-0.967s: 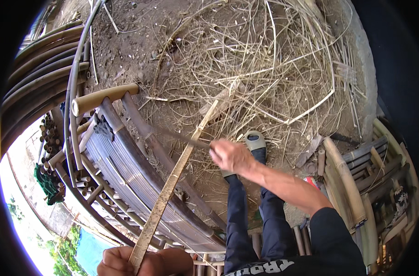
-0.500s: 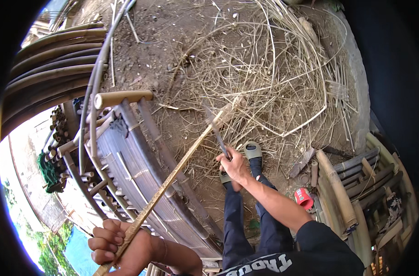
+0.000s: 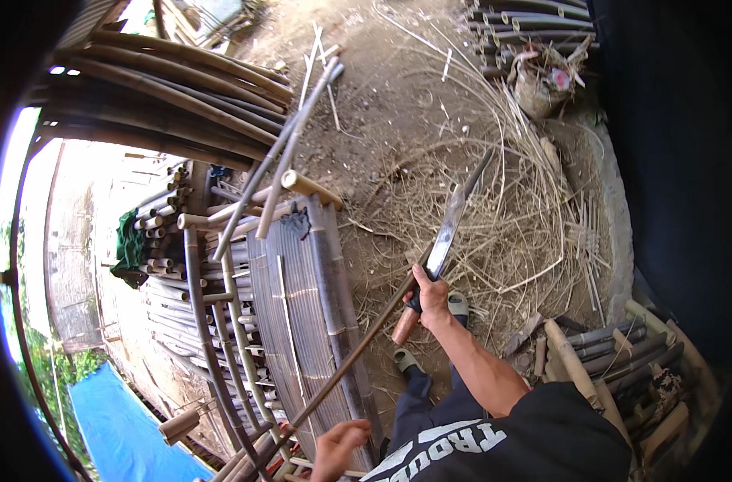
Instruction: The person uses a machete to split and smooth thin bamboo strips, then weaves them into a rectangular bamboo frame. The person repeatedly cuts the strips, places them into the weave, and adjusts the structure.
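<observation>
My right hand (image 3: 432,299) is closed round the handle of a machete (image 3: 446,237), its shiny blade pointing up and away. A brown, rounded wooden end (image 3: 406,326) sticks out below the fist. The same hand appears to grip a long bamboo strip (image 3: 358,353), with the thumb over it. That strip slants from the lower left up past the hand; the blade hides part of it. Near the lower edge my left hand (image 3: 340,450), slightly blurred, is off the strip, its fingers loosely bent and apart.
Left of my legs stands a slatted bamboo bench (image 3: 293,321), with stacked bamboo poles (image 3: 161,205) beyond it. Thin bamboo shavings (image 3: 510,225) litter the ground ahead. More bamboo pieces (image 3: 574,353) lie at the right, and a blue tarp (image 3: 133,426) at the lower left.
My left hand has let go of the strip and moved right. My right hand has moved up and right with the machete, now along the strip. The head view has shifted.
</observation>
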The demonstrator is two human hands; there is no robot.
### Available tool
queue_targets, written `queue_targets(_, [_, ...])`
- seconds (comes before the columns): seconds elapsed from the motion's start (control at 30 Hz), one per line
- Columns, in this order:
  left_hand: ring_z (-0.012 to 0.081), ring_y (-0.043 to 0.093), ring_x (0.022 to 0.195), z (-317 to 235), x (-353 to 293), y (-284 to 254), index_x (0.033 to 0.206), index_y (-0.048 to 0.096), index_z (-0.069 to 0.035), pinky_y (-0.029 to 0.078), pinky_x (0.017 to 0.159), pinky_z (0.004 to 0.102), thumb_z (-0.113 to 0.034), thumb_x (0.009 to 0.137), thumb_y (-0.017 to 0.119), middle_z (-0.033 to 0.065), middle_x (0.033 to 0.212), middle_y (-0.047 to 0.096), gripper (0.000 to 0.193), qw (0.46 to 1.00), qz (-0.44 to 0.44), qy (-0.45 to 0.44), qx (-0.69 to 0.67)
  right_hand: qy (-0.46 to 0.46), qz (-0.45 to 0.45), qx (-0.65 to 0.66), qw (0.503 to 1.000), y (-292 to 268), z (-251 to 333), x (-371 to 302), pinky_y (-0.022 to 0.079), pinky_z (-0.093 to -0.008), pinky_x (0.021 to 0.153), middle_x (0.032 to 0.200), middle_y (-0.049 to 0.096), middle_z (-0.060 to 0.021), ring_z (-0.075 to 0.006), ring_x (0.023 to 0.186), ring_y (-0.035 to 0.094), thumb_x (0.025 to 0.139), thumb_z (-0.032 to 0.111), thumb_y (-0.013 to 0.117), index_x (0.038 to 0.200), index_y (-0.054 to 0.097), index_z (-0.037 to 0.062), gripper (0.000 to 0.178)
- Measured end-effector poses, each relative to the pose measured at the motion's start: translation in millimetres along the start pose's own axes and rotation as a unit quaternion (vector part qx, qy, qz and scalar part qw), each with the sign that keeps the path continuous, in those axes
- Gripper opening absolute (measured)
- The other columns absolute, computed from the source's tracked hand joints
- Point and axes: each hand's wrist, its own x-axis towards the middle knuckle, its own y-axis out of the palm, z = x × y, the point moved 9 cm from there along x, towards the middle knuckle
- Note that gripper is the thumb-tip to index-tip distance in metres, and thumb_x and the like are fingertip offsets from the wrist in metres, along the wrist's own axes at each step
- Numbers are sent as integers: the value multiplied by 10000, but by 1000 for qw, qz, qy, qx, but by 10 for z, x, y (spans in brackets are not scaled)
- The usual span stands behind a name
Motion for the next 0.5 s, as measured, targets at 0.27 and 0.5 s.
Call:
queue_targets(0.27, [193,621,859,-633,187,-17,1315,516,16,527,736,327,-279,972,602,84,960,610,460,951,164,257,57,-146,161,-139,966,670,-207,-1731,442,-260,446,649,622,-16,-114,499,551,894,317,725,750,656,36,322])
queue_targets(0.5, [28,427,545,-291,-505,-292,1326,546,-25,326,443,186,-283,1011,546,-36,780,539,407,944,126,263,-156,-463,177,-564,660,1106,345,-2990,516,-358,520,776,623,-85,-193,585,600,992,478,472,1116,583,81,431])
